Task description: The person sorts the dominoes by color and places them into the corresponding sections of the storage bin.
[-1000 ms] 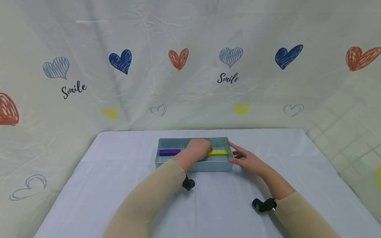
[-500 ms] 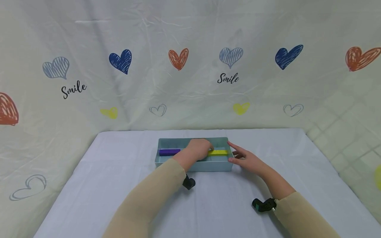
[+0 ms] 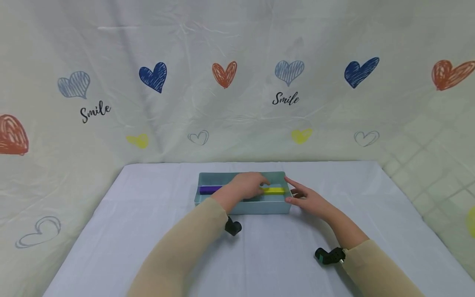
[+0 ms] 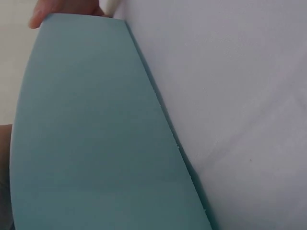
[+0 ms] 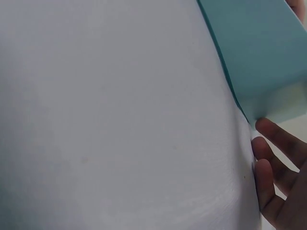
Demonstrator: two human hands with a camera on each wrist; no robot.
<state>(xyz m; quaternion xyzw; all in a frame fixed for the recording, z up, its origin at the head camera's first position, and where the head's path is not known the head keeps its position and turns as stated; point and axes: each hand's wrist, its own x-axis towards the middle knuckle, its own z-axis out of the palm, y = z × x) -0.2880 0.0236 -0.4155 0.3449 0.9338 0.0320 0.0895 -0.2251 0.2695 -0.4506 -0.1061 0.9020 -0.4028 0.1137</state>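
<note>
A pale blue-green rectangular tray point(image 3: 259, 208) lies on the table in the head view. Inside it, a purple bar point(image 3: 210, 190) lies at the left and a yellow bar point(image 3: 273, 191) at the right, in one line. My left hand point(image 3: 248, 184) reaches over the front wall into the tray, its fingers spread apart at the yellow bar's left end; it hides the tray's middle. At the right end wall, my right hand point(image 3: 307, 199) spans the two corners with extended thumb and fingers. The right wrist view shows its fingertips point(image 5: 261, 125) right at the tray's wall point(image 5: 264, 52).
A white cloth point(image 3: 282, 255) covers the table. Behind it hangs a pale sheet point(image 3: 245, 115) printed with hearts and the word Smile. Black wrist cameras sit on the left wrist point(image 3: 233, 226) and the right wrist point(image 3: 329, 256).
My left hand's fingers have lifted and spread away from the yellow bar, and the hand has shifted slightly left, covering more of the purple bar. My right hand stays put. The view has shifted slightly.
</note>
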